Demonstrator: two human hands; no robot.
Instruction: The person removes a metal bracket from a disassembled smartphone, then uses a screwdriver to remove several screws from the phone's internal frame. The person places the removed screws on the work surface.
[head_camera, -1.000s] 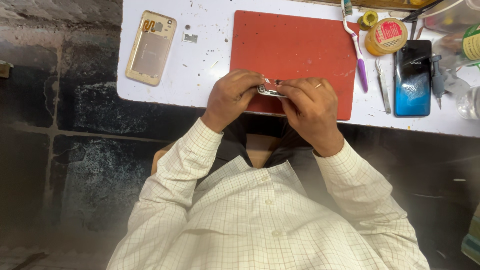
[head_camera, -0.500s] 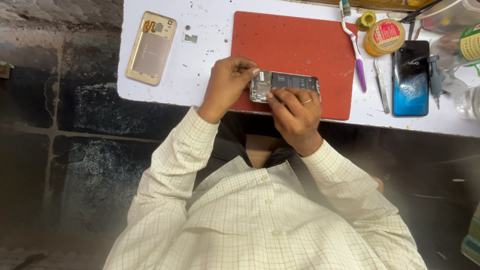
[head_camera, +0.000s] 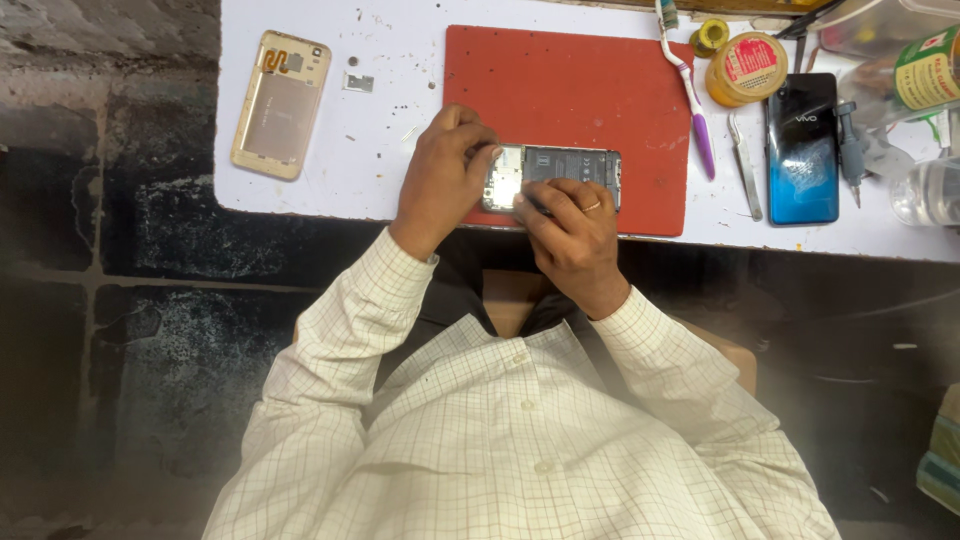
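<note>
I am holding the opened phone flat on the red mat, internals facing up, back cover removed.

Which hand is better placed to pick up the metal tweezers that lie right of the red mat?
Probably the right hand. It rests on the opened phone, on the side nearer the tweezers. The left hand grips the phone's far end.

Matt, perhaps rubber red mat
</note>
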